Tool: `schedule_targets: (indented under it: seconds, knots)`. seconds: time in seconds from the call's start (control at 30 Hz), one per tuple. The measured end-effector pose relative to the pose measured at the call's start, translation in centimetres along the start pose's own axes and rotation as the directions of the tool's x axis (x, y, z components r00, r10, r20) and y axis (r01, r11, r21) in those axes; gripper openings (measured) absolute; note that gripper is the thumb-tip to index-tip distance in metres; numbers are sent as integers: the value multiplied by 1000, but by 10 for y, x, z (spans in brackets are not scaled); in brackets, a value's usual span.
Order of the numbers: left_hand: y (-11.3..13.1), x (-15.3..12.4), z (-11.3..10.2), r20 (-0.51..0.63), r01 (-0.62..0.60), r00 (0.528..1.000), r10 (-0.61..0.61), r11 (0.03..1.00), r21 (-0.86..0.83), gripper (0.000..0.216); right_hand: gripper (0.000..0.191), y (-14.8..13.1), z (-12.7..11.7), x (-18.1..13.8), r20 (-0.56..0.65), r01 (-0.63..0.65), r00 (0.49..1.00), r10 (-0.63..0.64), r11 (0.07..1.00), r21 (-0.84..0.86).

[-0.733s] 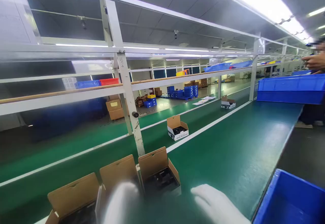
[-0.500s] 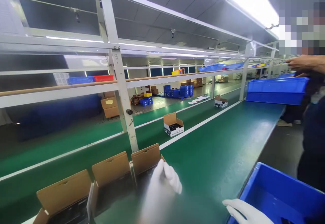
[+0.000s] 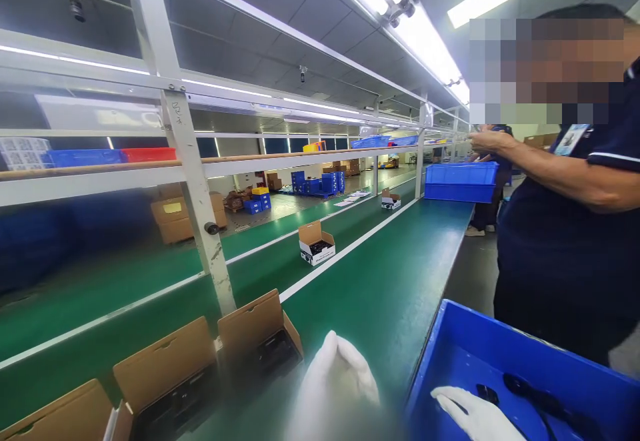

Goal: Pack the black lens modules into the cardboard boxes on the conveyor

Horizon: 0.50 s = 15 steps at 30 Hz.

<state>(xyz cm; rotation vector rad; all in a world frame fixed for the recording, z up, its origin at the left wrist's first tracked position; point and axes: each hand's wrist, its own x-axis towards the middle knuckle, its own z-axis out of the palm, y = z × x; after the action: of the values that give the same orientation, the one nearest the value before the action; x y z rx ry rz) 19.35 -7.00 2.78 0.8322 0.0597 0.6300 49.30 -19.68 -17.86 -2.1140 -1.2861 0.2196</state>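
Note:
Both my hands wear white gloves. My left hand (image 3: 336,381) hovers blurred over the green conveyor belt (image 3: 380,281), just right of an open cardboard box (image 3: 260,337) with a dark part inside; its fingers are loosely bent and hold nothing that I can see. My right hand (image 3: 475,413) reaches flat into a blue plastic bin (image 3: 520,367) at the lower right, fingers spread, close to black cabled parts (image 3: 543,401) lying on the bin floor. It is not gripping them.
Two more open cardboard boxes (image 3: 167,377) stand in a row to the left. Further boxes (image 3: 316,244) ride the belt ahead. A white frame post (image 3: 195,181) rises by the boxes. A person in a dark shirt (image 3: 565,241) stands at right; another blue bin (image 3: 460,182) sits beyond.
My view has swung right. My right hand has moved from the belt into the blue bin. My left hand has drawn back from the box to the belt beside it.

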Motion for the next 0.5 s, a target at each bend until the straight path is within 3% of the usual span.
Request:
schedule_targets:
  seconds: [0.27, 0.4, 0.5]
  knots:
    - [0, 2, -7, -26, 50, 998, -49, 998, 48, 38, 53, -9, -2, -6, 59, -113, 992, 113, 994, -12]
    - [-1, 2, -6, -73, 73, 995, -67, 993, 92, 42, 55, 10, -4, -6, 84, -156, 984, 156, 988, -2]
    - [-3, 0, -5, -150, 29, 989, -9, 991, 129, 33, 49, 37, -13, -3, 11, -233, 972, 233, 972, 20]
